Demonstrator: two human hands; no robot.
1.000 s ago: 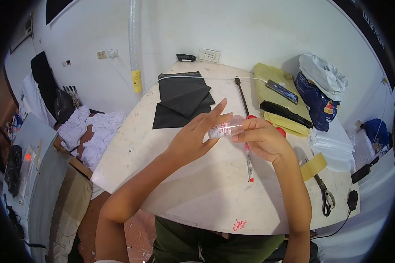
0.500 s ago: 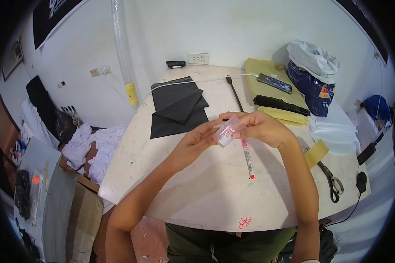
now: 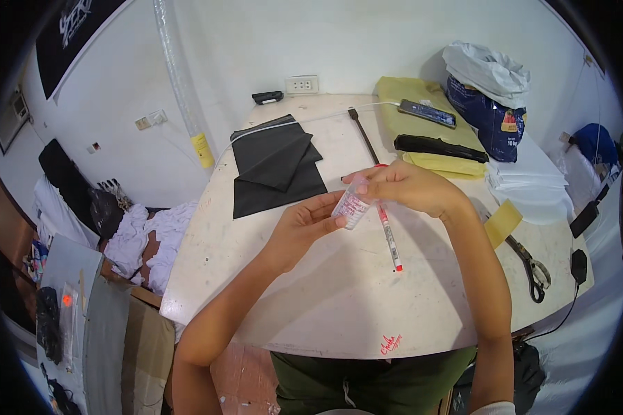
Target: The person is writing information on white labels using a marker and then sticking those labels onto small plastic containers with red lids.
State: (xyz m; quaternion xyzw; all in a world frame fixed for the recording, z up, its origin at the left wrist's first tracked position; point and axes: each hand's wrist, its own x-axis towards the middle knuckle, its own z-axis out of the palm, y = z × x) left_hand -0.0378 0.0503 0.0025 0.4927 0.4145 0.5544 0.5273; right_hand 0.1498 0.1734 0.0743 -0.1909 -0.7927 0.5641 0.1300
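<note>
From my station I saw the left hand (image 3: 299, 234) half curled, its thumb and fingers closed around the lower part of a small clear plastic container (image 3: 352, 209) with red print. The right hand (image 3: 422, 190) pinched the upper end between thumb and fingers; I couldn't tell how the fingertips behind it lay. The container stood tilted slightly, held by the 2 hands above the white table (image 3: 291, 304). Below the right hand, I had a red-and-white marker (image 3: 390, 242) lying with its red end toward the near edge. Farther out were folded black sheets (image 3: 270, 169) to the left, a dark rod (image 3: 364, 137) beyond, and, on the right, scissors (image 3: 535, 273) partly under a yellow strip (image 3: 503, 223). Farthest off, a smartphone (image 3: 428, 114) lay on folded yellow material (image 3: 390, 104), near a blue sack (image 3: 483, 114).
</note>
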